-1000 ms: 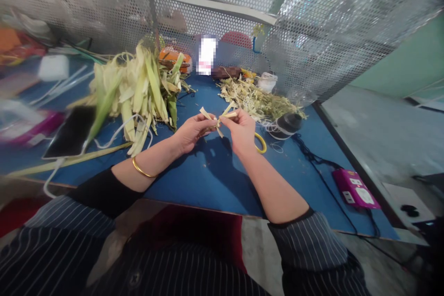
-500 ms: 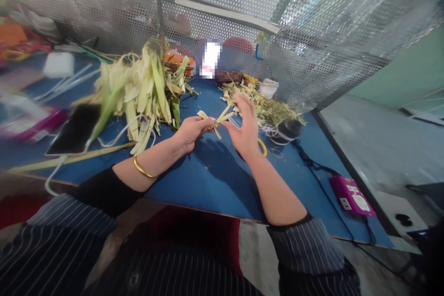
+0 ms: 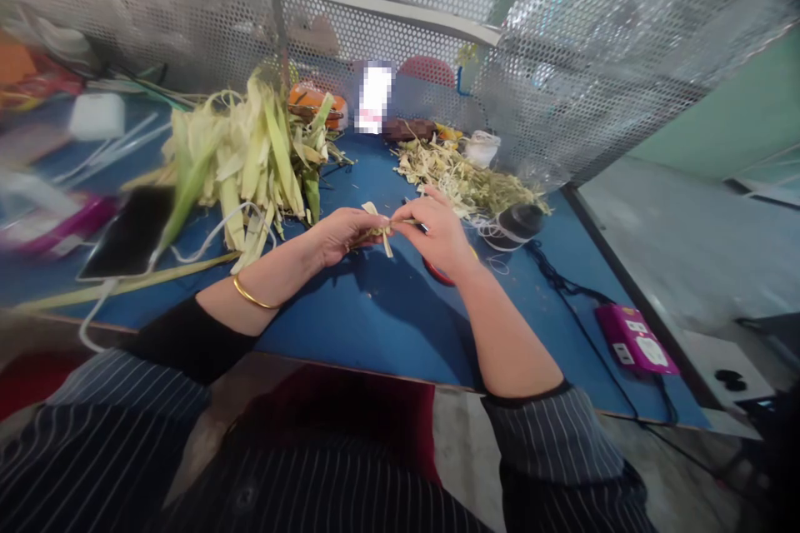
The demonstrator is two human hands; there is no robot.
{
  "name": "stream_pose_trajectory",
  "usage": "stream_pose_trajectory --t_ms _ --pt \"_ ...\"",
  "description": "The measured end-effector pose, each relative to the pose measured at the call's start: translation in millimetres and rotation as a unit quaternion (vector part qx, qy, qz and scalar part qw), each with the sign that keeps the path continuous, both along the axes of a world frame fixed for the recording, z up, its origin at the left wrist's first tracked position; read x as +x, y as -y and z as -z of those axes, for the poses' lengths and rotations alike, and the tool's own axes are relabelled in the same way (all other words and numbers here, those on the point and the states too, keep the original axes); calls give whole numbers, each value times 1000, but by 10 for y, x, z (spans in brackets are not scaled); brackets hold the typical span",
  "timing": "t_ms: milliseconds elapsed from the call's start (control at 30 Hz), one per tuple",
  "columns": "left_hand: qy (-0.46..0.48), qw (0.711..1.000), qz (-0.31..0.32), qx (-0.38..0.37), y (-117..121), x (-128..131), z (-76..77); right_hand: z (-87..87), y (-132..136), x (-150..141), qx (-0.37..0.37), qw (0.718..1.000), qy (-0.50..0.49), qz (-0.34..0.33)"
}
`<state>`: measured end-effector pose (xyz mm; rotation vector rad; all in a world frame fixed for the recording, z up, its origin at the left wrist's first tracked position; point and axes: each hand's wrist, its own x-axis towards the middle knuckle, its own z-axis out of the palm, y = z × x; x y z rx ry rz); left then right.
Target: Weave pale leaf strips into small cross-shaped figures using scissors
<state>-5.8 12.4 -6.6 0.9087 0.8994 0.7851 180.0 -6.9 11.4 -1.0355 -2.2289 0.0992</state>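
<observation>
I pinch pale husk strips [image 3: 388, 246] between the fingers of my left hand [image 3: 343, 237] and the fingers of my right hand [image 3: 439, 237], and everything turns on the small crossing where they meet. That crossing sits right at my left fingertips, so my left hand is the nearer of the 2; my right thumb and forefinger grip a narrow length just to the right of it. This length runs crosswise, its long axis spanning the short gap from my left fingertips to my right ones. Of the other ends, 1 pokes up and away from me above my left fingertips, and 1 hangs toward me, just below the gap between my hands, over the desk [image 3: 400, 333]. How the strips are wound under my left fingers, I cannot tell, as my own thumb covers them. Beyond my left fingers and off to their left lies a big pile of husks [image 3: 247, 158]; beyond my right fingers spreads a heap of shredded husk [image 3: 459, 171]. A black spool [image 3: 522, 221] with white thread stands to the right of my right fingers, apart from them. Below my right hand a red curved piece [image 3: 436, 272] shows, partly hidden, so I cannot be sure what it belongs to.
</observation>
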Motion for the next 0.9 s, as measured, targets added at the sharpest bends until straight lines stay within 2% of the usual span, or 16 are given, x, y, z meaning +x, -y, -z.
stream_pose_trajectory --t_ms 133,267,467,633,800,900 --pt "-12 1000 5 -2 -11 5 7 28 -2 -20 2 1000 9 0" --pt "-6 1000 25 -16 -20 2 25 44 -17 -34 43 998 43 12" --pt "-27 999 33 31 -2 -16 25 35 1 -60 77 995 60 16" --pt "-23 996 40 72 -2 -7 8 34 -8 -39 48 998 32 11" --pt "-37 993 16 114 15 27 37 73 -28 -67 19 1000 6 3" --pt "-45 991 3 124 36 45 37 33 -50 -23 3 1000 -18 -3"
